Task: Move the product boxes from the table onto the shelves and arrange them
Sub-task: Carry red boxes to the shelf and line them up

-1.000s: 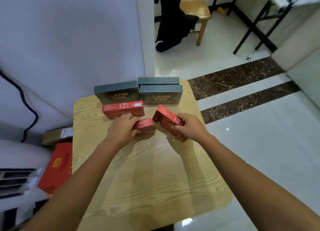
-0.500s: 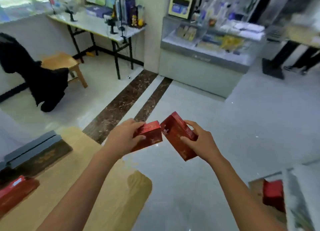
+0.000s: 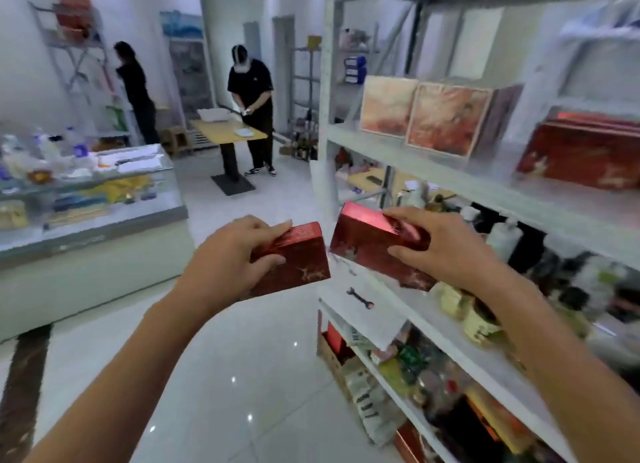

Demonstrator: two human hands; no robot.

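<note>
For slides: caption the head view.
Left hand grips one red cardboard box, right hand a second red box, beside white shelves.

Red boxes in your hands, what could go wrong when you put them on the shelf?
The left red box and right red box nearly touch, so they might knock together. The left hand and right hand each hold one box, so one could slip. The lower shelf looks crowded; something might get bumped.

Bright, even indoor light. Glare spots on the glossy floor (image 3: 249, 417). Motion blur throughout; wide-angle bending at edges.
</note>
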